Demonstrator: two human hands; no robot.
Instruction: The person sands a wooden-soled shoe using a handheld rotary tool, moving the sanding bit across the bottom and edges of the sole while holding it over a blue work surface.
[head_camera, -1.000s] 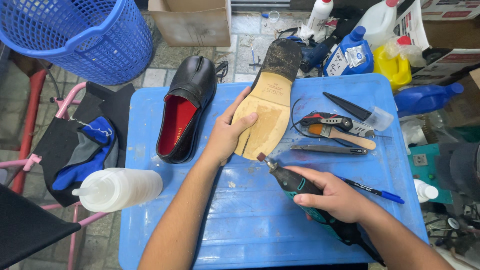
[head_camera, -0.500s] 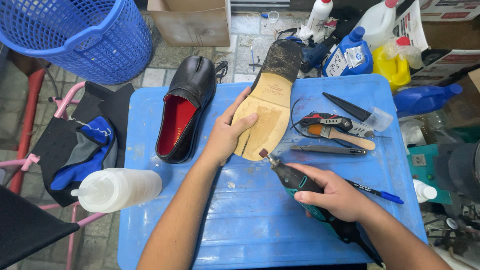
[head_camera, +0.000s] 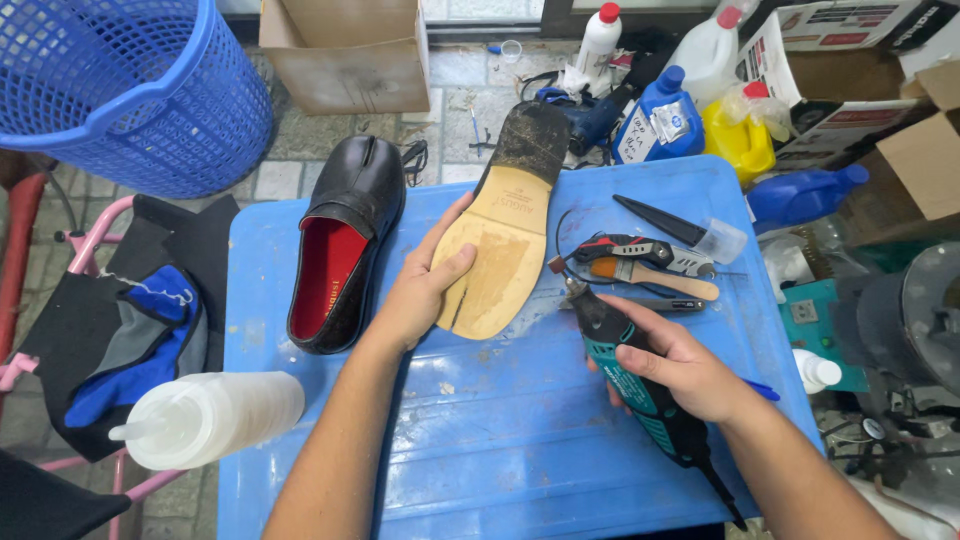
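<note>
Two shoes lie on the blue bench (head_camera: 500, 440): one upturned shoe (head_camera: 505, 230) showing its tan sole, and one black loafer (head_camera: 345, 245) with red lining just beside it, upright. The left hand (head_camera: 420, 290) presses flat on the tan sole, fingers spread wide. The right hand (head_camera: 680, 365) has its fingers wrapped around one teal rotary tool (head_camera: 625, 375), its tip close to the sole's right edge. One blue basket (head_camera: 130, 90) stands at far left, one white squeeze bottle (head_camera: 215, 420) lies near the bench's left edge, and one utility knife (head_camera: 640, 250) rests beyond the tool.
</note>
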